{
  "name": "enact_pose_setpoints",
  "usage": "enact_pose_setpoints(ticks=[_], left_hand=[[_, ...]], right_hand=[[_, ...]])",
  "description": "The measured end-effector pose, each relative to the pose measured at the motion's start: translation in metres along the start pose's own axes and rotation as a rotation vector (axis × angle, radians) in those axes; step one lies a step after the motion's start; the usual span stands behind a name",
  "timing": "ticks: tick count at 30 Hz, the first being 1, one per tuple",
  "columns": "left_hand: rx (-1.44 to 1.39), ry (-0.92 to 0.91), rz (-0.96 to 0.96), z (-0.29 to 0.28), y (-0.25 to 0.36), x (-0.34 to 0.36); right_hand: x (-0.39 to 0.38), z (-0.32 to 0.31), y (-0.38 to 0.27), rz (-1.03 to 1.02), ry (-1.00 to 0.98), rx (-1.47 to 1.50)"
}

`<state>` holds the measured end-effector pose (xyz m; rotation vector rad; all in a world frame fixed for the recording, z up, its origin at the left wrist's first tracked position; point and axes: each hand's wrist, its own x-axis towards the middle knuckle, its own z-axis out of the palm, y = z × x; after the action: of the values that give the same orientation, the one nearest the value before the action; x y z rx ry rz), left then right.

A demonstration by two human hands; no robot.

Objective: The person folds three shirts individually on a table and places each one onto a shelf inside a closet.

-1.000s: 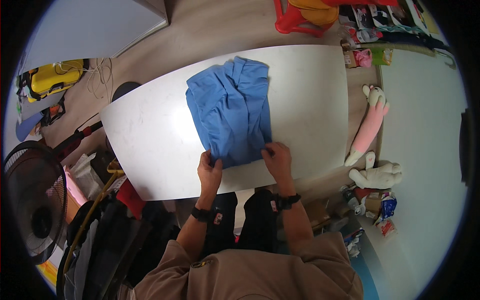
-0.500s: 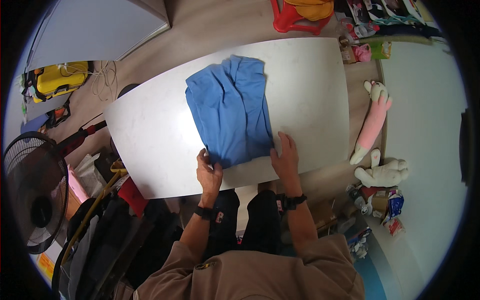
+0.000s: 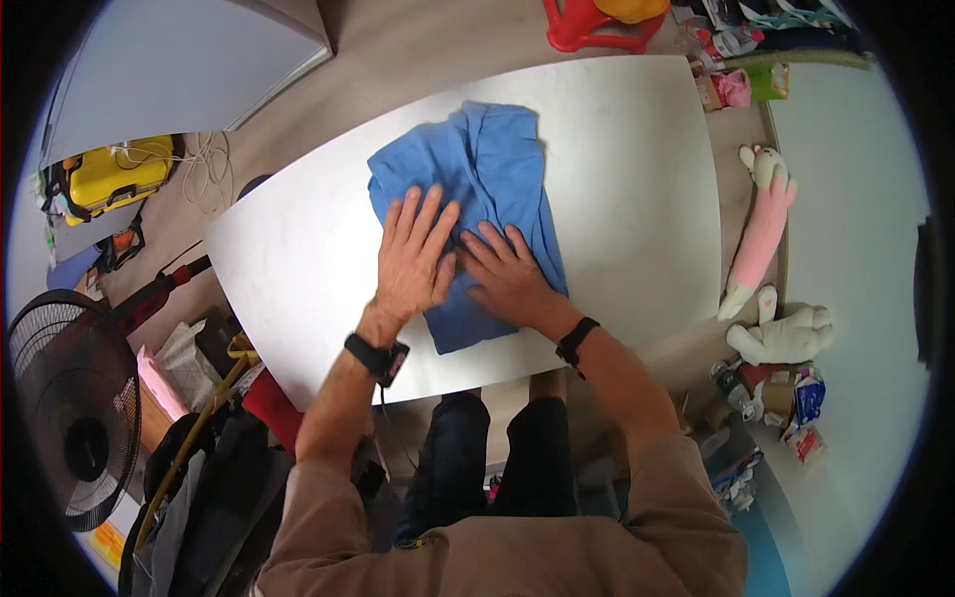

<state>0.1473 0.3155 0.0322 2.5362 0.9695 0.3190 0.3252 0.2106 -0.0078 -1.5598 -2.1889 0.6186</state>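
Note:
A folded blue cloth garment (image 3: 502, 149) lies on the white table (image 3: 637, 199), creased along its length, with its near end close to the table's front edge. Flat on the left part of the cloth rests my left hand (image 3: 410, 254), fingers stretched out and pointing away from me. My right hand (image 3: 505, 274) lies spread over the middle of the same cloth, its fingertips close to the left thumb. Neither hand grips anything. Part of the cloth is hidden beneath both hands.
At the left stand a black fan (image 3: 85, 418) and a yellow case (image 3: 119, 177). Dark clothes (image 3: 214, 497) hang at the lower left. A red stool (image 3: 587, 32) is beyond the table. Plush toys (image 3: 761, 234) lie along the right wall.
Both hands have moved from the cloth's near corners onto its top, away from me. The cloth's near end has shifted slightly right and toward me in the picture.

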Motion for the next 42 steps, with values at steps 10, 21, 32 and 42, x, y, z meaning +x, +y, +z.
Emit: enact_pose_setpoints(ticks=[10, 21, 32, 42], left_hand=[[0.004, -0.378, 0.212, 0.047, -0.008, -0.018], [-0.011, -0.27, 0.102, 0.051, 0.041, -0.092], [-0.069, -0.341, 0.307, 0.059, 0.038, -0.031], [-0.07, -0.557, 0.151, 0.07, 0.088, -0.054]], right_hand=[[-0.05, -0.003, -0.034, 0.091, -0.126, 0.039], [-0.179, 0.0, -0.116, 0.797, 0.237, 0.304], [-0.168, 0.056, -0.132, 1.69, 0.898, 1.438], [-0.164, 0.004, -0.124, 1.625, 1.078, 1.516]])
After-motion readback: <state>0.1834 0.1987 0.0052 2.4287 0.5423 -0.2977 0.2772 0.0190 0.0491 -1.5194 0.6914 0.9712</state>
